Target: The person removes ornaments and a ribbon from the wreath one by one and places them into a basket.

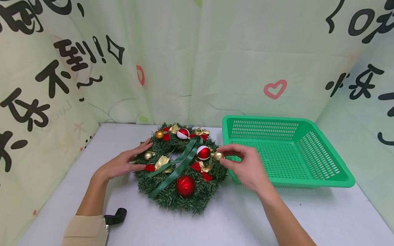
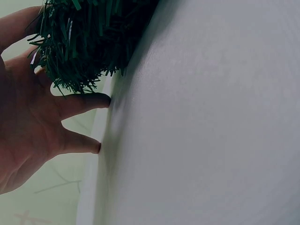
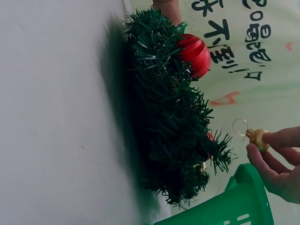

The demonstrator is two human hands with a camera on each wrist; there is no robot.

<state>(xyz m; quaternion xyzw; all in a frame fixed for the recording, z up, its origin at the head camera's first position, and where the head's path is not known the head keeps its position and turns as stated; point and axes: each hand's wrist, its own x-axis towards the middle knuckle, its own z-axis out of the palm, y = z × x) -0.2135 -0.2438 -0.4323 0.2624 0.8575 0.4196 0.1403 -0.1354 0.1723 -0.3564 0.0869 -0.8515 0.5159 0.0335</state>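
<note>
Right hand [image 1: 247,167] on glossy gold bauble [image 1: 218,156]

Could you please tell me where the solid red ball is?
In the head view, the solid red ball sits on the near part of the wreath, right of the green ribbon.

Sm. gold ball [image 1: 218,156] held nr flat-lying grn wreath [image 1: 167,201].

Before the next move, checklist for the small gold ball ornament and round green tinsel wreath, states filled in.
1. Small gold ball ornament pinched by right hand: ok.
2. Its thin wire loop unhooked from round green tinsel wreath: ok.
3. Left hand touching wreath: ok.
4. Shiny dark-green ribbon off the wreath's middle: not ok, lies across it.
5. Right hand clear of rectangular green plastic basket: cannot tell.
</note>
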